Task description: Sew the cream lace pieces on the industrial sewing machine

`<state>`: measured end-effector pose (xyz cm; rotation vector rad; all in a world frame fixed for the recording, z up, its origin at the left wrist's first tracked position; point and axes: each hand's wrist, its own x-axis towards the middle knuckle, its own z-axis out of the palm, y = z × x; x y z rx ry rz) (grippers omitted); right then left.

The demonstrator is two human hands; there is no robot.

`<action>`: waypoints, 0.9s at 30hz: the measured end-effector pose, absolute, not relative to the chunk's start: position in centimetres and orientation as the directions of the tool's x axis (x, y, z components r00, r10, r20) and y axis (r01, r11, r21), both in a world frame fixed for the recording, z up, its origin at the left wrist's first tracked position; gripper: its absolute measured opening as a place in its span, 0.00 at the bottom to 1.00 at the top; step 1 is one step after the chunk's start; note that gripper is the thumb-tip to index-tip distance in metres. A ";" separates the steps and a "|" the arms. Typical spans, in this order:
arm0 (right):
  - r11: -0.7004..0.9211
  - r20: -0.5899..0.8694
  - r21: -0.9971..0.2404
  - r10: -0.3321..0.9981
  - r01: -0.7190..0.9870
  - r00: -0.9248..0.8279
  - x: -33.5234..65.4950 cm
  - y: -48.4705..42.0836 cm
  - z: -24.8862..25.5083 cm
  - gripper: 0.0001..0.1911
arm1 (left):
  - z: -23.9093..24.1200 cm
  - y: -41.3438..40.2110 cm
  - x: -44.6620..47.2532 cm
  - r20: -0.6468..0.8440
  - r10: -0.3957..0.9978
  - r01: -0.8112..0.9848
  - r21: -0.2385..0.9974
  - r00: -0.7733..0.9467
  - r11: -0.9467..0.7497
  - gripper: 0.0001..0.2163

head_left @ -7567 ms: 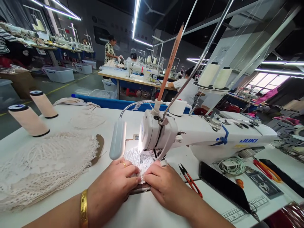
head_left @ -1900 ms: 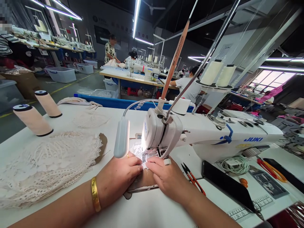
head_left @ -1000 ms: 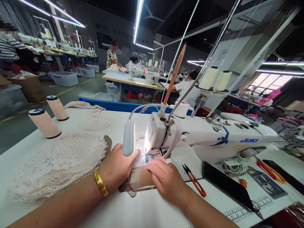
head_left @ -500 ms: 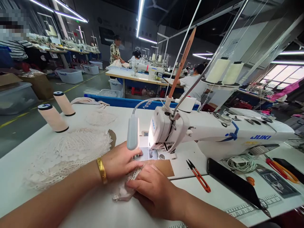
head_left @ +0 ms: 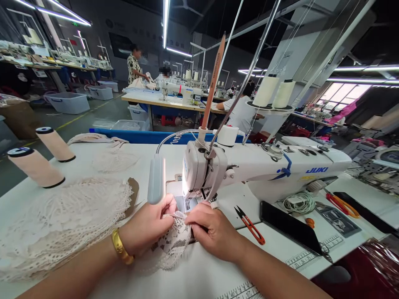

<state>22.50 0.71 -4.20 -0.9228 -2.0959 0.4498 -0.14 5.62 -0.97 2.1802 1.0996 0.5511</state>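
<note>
A piece of cream lace [head_left: 176, 243] hangs between my two hands, just in front of the sewing machine [head_left: 204, 168]. My left hand [head_left: 148, 224], with a gold bracelet at the wrist, pinches the lace's upper left edge. On the other side my right hand [head_left: 215, 230] is closed on its upper right edge. Both sets of fingertips are close to the needle plate [head_left: 189, 203] under the machine's head. The lace droops toward the table's front, and its lower left part is partly behind my left hand. A grey lamp [head_left: 156, 178] stands over my left fingers.
Stacked lace pieces [head_left: 77, 216] cover the table's left, with peach thread cones [head_left: 37, 168] behind. To the right lie orange thread snips [head_left: 249, 225], a black phone [head_left: 289, 228], a coiled cable [head_left: 299, 202] and orange-handled scissors [head_left: 343, 205]. People work at tables beyond.
My hands have drawn apart slightly and lifted the lace, which now hangs spread between them. Earlier it was bunched beneath my fingers. The view has shifted to the right.
</note>
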 end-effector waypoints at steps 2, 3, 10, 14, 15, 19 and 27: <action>0.641 0.498 -0.623 0.767 0.449 -0.404 22.4 0.7 -4.1 0.10 | -1.0 5.4 0.4 -0.029 0.844 0.459 0.849 0.535 -0.262 0.06; 0.616 0.478 -0.644 0.787 0.454 -0.391 22.3 0.6 -4.1 0.09 | -1.0 5.3 0.7 -0.097 0.844 0.431 0.887 0.528 -0.168 0.08; 0.391 0.302 -0.765 0.919 0.512 -0.252 22.0 0.1 -3.8 0.02 | -0.5 4.6 1.2 -0.305 0.835 0.527 0.850 0.458 0.021 0.20; 0.304 0.225 -0.817 0.950 0.490 -0.215 21.7 -0.2 -3.2 0.02 | -0.8 4.3 1.2 -0.261 0.845 0.509 0.861 0.466 -0.015 0.23; 0.283 0.206 -0.830 0.956 0.481 -0.207 21.6 -0.2 -3.1 0.03 | -1.0 4.3 1.1 -0.244 0.850 0.500 0.866 0.467 -0.027 0.23; 0.178 0.118 -0.886 0.980 0.429 -0.162 21.3 -0.2 -2.7 0.08 | -1.7 4.3 1.1 -0.209 0.857 0.471 0.881 0.471 -0.044 0.22; 0.148 0.109 -0.912 0.987 0.382 -0.121 21.2 -0.2 -2.7 0.04 | -2.8 4.4 0.8 -0.091 0.890 0.469 0.871 0.446 -0.147 0.22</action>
